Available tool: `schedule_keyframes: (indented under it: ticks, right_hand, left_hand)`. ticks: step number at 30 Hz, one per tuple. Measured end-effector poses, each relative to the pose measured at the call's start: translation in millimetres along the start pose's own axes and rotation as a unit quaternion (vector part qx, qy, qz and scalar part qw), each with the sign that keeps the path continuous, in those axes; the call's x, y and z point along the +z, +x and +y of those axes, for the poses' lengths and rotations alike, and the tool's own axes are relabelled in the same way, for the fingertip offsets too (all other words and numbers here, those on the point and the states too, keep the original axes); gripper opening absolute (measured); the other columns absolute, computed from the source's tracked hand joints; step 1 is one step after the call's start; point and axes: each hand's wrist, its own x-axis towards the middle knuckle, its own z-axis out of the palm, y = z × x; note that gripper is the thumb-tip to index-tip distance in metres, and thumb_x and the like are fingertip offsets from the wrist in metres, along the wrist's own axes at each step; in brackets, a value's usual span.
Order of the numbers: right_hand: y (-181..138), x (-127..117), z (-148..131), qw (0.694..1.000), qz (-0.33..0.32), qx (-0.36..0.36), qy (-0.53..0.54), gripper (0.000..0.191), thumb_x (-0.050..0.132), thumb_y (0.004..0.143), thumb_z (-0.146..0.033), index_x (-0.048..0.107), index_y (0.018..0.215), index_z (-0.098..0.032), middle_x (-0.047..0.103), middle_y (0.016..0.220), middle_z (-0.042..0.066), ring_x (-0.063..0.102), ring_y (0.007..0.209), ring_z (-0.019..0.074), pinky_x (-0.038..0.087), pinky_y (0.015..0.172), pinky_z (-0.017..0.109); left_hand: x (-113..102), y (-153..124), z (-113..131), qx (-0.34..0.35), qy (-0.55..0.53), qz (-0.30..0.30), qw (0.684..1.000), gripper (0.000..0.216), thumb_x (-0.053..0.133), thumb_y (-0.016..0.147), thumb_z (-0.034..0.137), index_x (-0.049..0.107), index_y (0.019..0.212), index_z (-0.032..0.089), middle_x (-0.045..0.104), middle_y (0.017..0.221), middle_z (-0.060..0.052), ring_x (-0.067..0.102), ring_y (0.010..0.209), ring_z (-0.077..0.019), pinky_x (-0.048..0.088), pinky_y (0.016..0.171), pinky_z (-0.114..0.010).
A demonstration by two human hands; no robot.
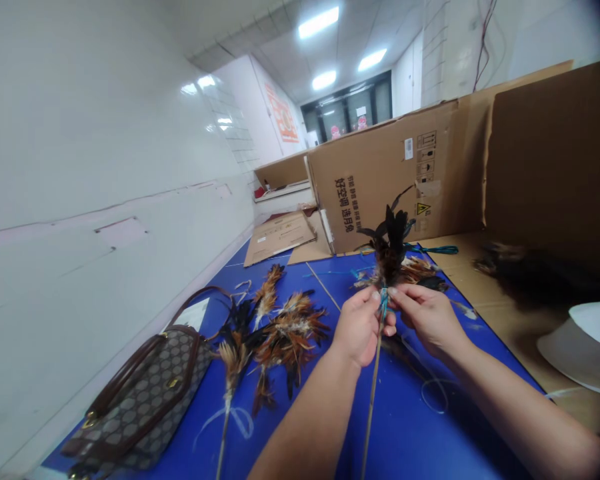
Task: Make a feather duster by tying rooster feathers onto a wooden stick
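A feather duster (390, 248) with dark brown and black feathers stands upright in front of me, its thin stick (373, 403) pointing down toward me. My left hand (356, 328) is closed around the stick just below the feathers. Blue-green string (384, 300) wraps the base of the feathers. From the other side, my right hand (427, 319) pinches at this string with thumb and fingertips; its loose end is hard to make out. Both hands almost touch at the binding.
Brown feather bunches (293, 327) and another feathered stick (229, 380) lie left on the blue tabletop (300, 427), beside a patterned handbag (150, 393). Cardboard (390, 160) walls the back and right. A white spool (587, 347) and dark feathers (530, 273) sit at right.
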Motion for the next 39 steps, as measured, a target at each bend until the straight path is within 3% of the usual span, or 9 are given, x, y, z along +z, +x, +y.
schedule_keyframes:
  ticks: [5,10,17,25,31,34,36,38,39]
  right_hand:
    - [4,-7,3,0.998,-0.028,0.009,0.056,0.039,0.079,0.079,-0.056,0.073,0.082,-0.018,0.062,0.066,0.0,0.052,0.056,0.0123,0.043,0.053,0.025]
    - [5,-9,1,0.998,-0.061,-0.006,0.027,0.038,0.075,0.084,-0.055,0.071,0.075,-0.018,0.061,0.062,0.0,0.053,0.058,0.0128,0.044,0.057,0.025]
    - [7,-14,3,0.997,-0.065,-0.012,-0.038,0.038,0.075,0.082,-0.054,0.076,0.08,-0.017,0.053,0.052,-0.002,0.037,0.044,0.009,0.028,0.042,0.025]
    - [6,-10,9,0.996,-0.034,-0.026,-0.076,0.039,0.073,0.084,-0.055,0.075,0.077,-0.017,0.046,0.05,-0.004,0.032,0.044,0.0085,0.025,0.043,0.025]
    - [7,-10,9,0.999,-0.024,-0.007,-0.032,0.038,0.076,0.081,-0.055,0.075,0.082,-0.016,0.049,0.052,-0.004,0.033,0.044,0.0084,0.026,0.044,0.025]
    - [7,-10,11,0.998,-0.025,-0.009,-0.053,0.041,0.075,0.082,-0.056,0.076,0.085,-0.015,0.049,0.052,-0.004,0.034,0.044,0.0087,0.026,0.044,0.026]
    - [6,-9,15,0.997,-0.024,-0.017,-0.075,0.041,0.074,0.083,-0.056,0.077,0.087,-0.015,0.052,0.053,-0.003,0.036,0.046,0.0091,0.027,0.045,0.025]
    - [6,-7,18,0.995,-0.024,-0.027,-0.09,0.039,0.073,0.085,-0.055,0.078,0.088,-0.016,0.055,0.056,-0.002,0.039,0.048,0.0098,0.03,0.047,0.025]
    - [5,-6,20,0.995,-0.025,-0.033,-0.095,0.037,0.073,0.085,-0.054,0.078,0.087,-0.017,0.058,0.058,-0.002,0.042,0.049,0.0103,0.032,0.048,0.025]
  left_hand:
    - [-2,0,-4,-0.055,0.006,-0.004,0.998,0.039,0.078,0.08,0.041,0.061,0.097,0.011,0.063,0.079,-0.006,0.053,0.053,-0.0088,0.031,0.044,-0.019]
    - [-2,-1,-4,-0.036,0.011,-0.009,0.999,0.038,0.08,0.081,0.041,0.057,0.093,0.013,0.061,0.08,-0.004,0.044,0.05,-0.0041,0.02,0.042,-0.016]
    - [-7,-1,5,-0.046,0.05,-0.022,0.997,0.044,0.085,0.074,0.045,0.057,0.084,0.013,0.053,0.071,0.002,0.031,0.043,0.0002,0.016,0.04,-0.016]
    - [-2,0,-6,0.024,0.136,0.061,0.989,0.048,0.081,0.075,0.054,0.055,0.071,0.014,0.046,0.058,0.005,0.031,0.04,-0.0019,0.019,0.036,-0.017]
    - [-16,7,-1,0.019,0.243,0.029,0.969,0.045,0.067,0.088,0.057,0.065,0.09,0.012,0.062,0.075,-0.005,0.059,0.058,-0.0121,0.052,0.054,-0.026]
    - [-24,8,7,0.19,0.328,0.156,0.912,0.039,0.058,0.096,0.051,0.068,0.101,0.014,0.067,0.091,-0.009,0.066,0.074,-0.0165,0.057,0.068,-0.031]
    - [-24,5,13,0.369,0.395,0.241,0.806,0.029,0.056,0.098,0.04,0.068,0.104,0.015,0.068,0.101,-0.012,0.068,0.09,-0.0196,0.056,0.082,-0.035]
    - [-22,2,16,0.48,0.459,0.239,0.709,0.021,0.056,0.099,0.03,0.069,0.108,0.017,0.069,0.11,-0.013,0.065,0.107,-0.0219,0.052,0.098,-0.039]
    - [-20,1,16,0.497,0.49,0.216,0.683,0.02,0.055,0.098,0.026,0.069,0.11,0.017,0.07,0.113,-0.013,0.063,0.112,-0.0226,0.049,0.103,-0.041]
